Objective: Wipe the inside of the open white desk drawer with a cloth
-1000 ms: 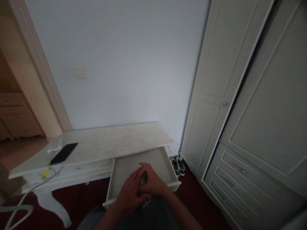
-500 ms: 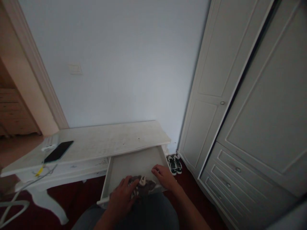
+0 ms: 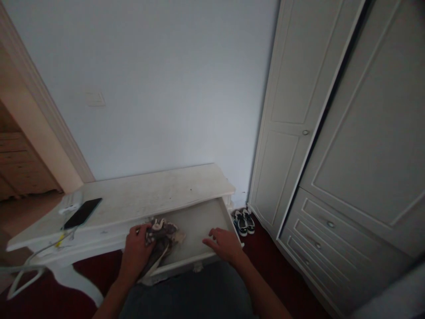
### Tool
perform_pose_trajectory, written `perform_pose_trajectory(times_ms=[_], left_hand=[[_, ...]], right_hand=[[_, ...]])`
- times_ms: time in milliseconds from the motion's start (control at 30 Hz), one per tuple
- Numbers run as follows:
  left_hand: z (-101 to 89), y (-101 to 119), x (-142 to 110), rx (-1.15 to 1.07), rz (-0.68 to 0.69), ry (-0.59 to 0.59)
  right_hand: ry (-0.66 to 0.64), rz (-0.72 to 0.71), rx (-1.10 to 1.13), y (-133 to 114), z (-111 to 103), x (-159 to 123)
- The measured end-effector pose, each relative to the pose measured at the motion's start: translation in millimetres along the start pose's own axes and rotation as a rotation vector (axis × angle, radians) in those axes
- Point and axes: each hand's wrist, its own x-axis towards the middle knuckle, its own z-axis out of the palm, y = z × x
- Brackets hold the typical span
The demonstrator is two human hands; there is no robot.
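My left hand (image 3: pixel 137 248) is closed on a crumpled grey-brown patterned cloth (image 3: pixel 161 235) with pale edging. The cloth lies across the left side of the pulled-out drawer (image 3: pixel 199 221), and part of it hangs over the drawer's front left corner. Over the drawer's right half, my right hand (image 3: pixel 224 243) holds nothing, its thumb and fingers apart. The exact kind of cloth cannot be made out.
The drawer belongs to a white table (image 3: pixel 166 186) against the wall. A dark phone (image 3: pixel 83 213) and a white power strip (image 3: pixel 71 204) with a cable lie at its left end. Sneakers (image 3: pixel 244 222) stand on the red floor beside a white wardrobe (image 3: pixel 285 155).
My left hand has moved left and forward with the cloth, from the drawer's front edge to its left side. My right hand has stayed over the drawer, its fingers spreading a little.
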Motion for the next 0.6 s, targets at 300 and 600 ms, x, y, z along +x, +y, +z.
perform_pose_trajectory(times_ms=[300, 600], left_hand=[[1.1, -10.7, -31.5, -0.229, -0.136, 0.018], [-10.4, -6.8, -17.1, -0.218, -0.257, 0.011]], right_hand=[[-0.006, 0.017, -0.001, 0.8, 1.1, -0.4], [-0.037, 0.025, -0.019, -3.3, -2.0, 0.4]])
